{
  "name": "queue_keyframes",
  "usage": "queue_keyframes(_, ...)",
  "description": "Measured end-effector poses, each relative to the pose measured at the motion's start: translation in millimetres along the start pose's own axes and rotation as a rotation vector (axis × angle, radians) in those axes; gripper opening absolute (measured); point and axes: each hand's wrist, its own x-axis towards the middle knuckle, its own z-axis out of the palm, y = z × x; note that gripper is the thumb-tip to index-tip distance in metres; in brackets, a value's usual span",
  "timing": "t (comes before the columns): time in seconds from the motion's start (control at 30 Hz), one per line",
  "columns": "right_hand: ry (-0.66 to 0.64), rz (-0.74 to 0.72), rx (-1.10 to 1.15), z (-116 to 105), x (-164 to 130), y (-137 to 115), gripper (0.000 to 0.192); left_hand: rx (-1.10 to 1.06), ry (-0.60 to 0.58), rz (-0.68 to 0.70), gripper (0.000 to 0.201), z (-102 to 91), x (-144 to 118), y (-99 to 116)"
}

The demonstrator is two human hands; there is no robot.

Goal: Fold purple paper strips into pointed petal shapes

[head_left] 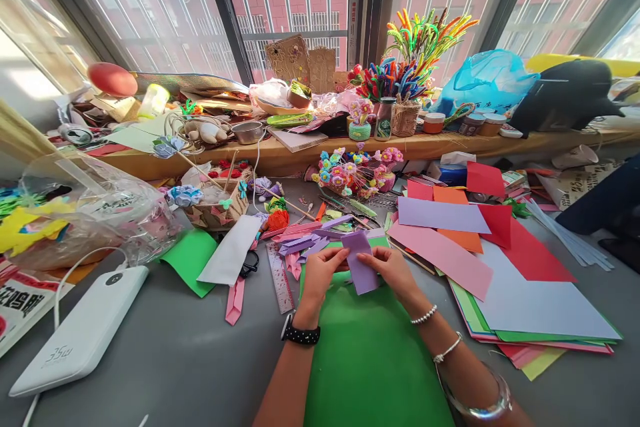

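A small purple rectangle of paper (363,275) is held up between my two hands, tilted slightly. My left hand (325,271) pinches its left edge near the top, and my right hand (391,269) grips the right side with thumb and fingers. Whether the paper is folded double I cannot tell. Beneath my hands lies a green mat or sheet (375,360). Just beyond them several purple paper strips (313,240) are heaped, some folded. A clear ruler with a pink pattern (280,278) lies left of my left hand, beside a folded pink strip (235,302).
Stacked coloured paper (545,307) spreads on the right. At left are a white power bank (80,330), a green sheet (193,260), a white sheet (230,250) and black scissors (249,263). Behind stand pipe-cleaner flowers (345,170) and a cluttered windowsill (210,163).
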Motion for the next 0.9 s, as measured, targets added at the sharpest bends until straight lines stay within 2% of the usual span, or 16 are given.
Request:
queue_keyframes(0.47, 0.007, 0.008, -0.026, -2.2, -0.9, -0.6, 0.033, 0.052, -0.064, -0.041, 0.019, 0.1, 0.0, 1.6)
queue_keyframes(0.6, 0.000, -0.029, -0.021, -2.9, 0.1, -1.6, 0.032, 0.098, -0.110, -0.068, 0.019, -0.4, -2.0, 4.1)
queue_keyframes(0.77, 0.054, -0.085, -0.014, -3.7, 1.6, 4.6, 0.032, 0.133, -0.166, -0.084, 0.019, 3.5, -6.0, 8.7)
queue_keyframes(0.9, 0.067, -0.102, -0.027, -3.8, 1.5, 6.6, 0.032, 0.138, -0.164, -0.071, 0.019, 3.7, -6.0, 8.6)
